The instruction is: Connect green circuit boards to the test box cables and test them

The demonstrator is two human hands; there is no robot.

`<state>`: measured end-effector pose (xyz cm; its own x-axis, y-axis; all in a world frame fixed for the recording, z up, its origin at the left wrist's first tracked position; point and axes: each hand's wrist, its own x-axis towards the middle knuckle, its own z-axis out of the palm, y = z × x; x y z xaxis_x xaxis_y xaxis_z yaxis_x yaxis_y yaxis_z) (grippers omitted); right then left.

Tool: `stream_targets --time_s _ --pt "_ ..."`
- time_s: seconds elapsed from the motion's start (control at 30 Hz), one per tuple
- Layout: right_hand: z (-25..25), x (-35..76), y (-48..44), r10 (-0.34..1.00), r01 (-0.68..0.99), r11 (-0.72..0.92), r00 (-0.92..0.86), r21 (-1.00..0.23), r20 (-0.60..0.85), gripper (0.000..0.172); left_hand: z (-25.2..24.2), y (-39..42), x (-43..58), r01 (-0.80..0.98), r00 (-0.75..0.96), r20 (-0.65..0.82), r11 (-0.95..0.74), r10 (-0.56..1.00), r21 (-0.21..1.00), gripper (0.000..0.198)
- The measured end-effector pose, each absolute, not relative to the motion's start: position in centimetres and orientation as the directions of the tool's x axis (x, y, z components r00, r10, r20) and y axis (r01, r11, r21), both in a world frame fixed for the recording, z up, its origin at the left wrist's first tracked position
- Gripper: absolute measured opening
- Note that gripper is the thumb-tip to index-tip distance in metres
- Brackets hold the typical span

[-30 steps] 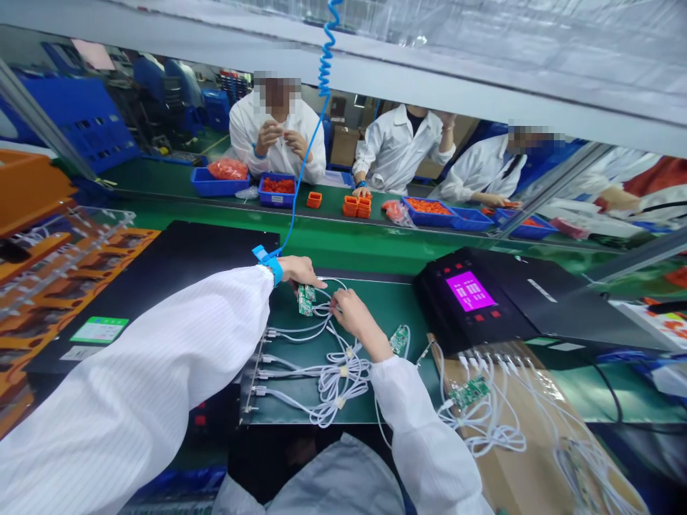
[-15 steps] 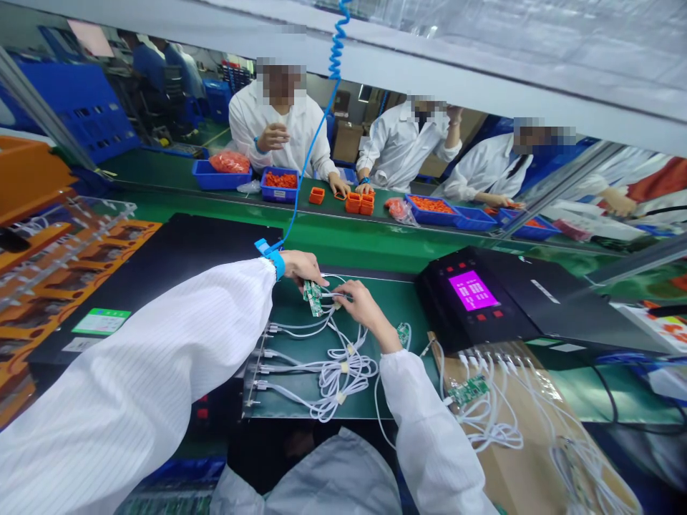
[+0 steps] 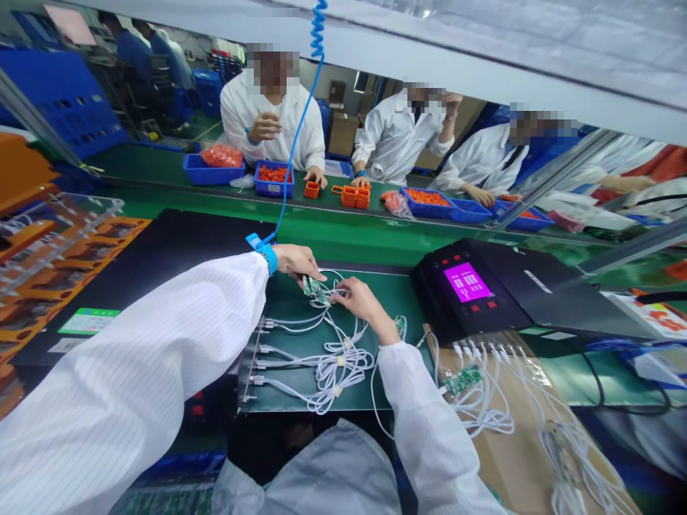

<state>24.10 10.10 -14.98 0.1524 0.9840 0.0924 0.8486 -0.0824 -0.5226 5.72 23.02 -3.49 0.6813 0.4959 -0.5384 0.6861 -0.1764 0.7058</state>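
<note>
My left hand [image 3: 297, 262] pinches a small green circuit board [image 3: 313, 288] above the dark green mat [image 3: 290, 386]. My right hand [image 3: 358, 300] meets the board from the right, its fingers closed on a white cable end [image 3: 339, 292] at the board's edge. Both arms wear white striped sleeves. A blue wrist strap [image 3: 267, 254] with a coiled blue cord sits on my left wrist. Below the hands, a tangle of white cables [image 3: 335, 365] runs across the mat to a row of plugs at its left edge.
A black tester with a lit pink screen [image 3: 466, 281] stands to the right. More white cables and a green board [image 3: 464, 379] lie on brown cardboard [image 3: 515, 465]. Orange trays [image 3: 32, 279] are stacked left. Across the green belt [image 3: 348, 236], three people in white coats handle orange parts in blue bins [image 3: 273, 179].
My hands have closed in on each other, and the board has tilted as the right hand brought the cable end up to it. The view drifted slightly.
</note>
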Motion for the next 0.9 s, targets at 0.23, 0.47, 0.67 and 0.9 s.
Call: stream_targets --time_s 0.23,0.47,0.67,0.9 --pt "-15.1 25.0 10.0 0.986 0.772 -0.036 0.130 -0.634 0.102 0.009 -3.8 23.1 5.5 0.635 0.708 -0.457 -0.202 0.539 0.746 0.049" --pt "-15.1 25.9 10.1 0.903 0.715 -0.047 0.329 -0.697 0.276 0.031 -3.7 23.2 5.5 0.638 0.711 -0.454 -0.219 0.538 0.739 0.048" --pt "-15.1 26.5 9.8 0.835 0.576 -0.100 0.492 -0.811 0.246 0.049 -3.7 23.2 5.5 0.662 0.698 -0.476 -0.230 0.534 0.714 0.044" --pt "-14.8 26.8 9.3 0.891 0.645 -0.126 0.407 -0.754 0.200 0.038 -3.9 23.4 5.6 0.628 0.714 -0.470 -0.177 0.519 0.758 0.048"
